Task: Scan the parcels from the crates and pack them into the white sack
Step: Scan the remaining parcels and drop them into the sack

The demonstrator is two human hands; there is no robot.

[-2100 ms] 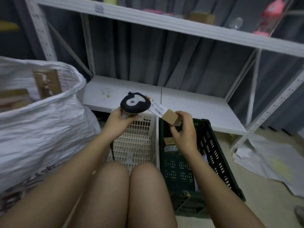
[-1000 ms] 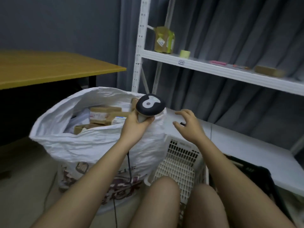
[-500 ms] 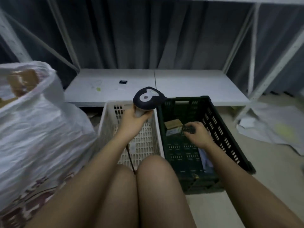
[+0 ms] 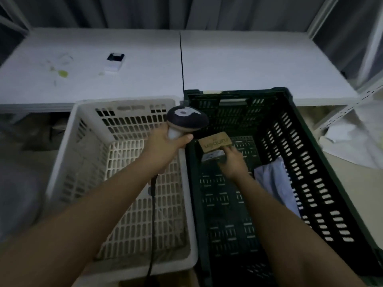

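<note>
My left hand [image 4: 165, 141] grips the handle of a dark-headed barcode scanner [image 4: 186, 119], held above the gap between the two crates; its cable hangs into the white crate [image 4: 68, 146]. Inside the dark green crate [image 4: 306, 162], my right hand [image 4: 233, 160] has its fingers around a small brown cardboard parcel [image 4: 215, 141] with a white label on its near side. A pale blue soft parcel [image 4: 275, 183] lies against the green crate's right wall. The white sack is out of view.
A low white shelf board [image 4: 238, 65] runs behind both crates, with a small black-and-white box [image 4: 115, 62] on it. A white shelf upright [image 4: 352, 104] stands at the right, and crumpled white sheeting [image 4: 356, 141] lies on the floor beside it.
The view has swung down from the sack to the crates. My right hand dropped the earlier parcel in the sack, reached into the green crate and closed on the brown parcel. The scanner stayed in my left hand.
</note>
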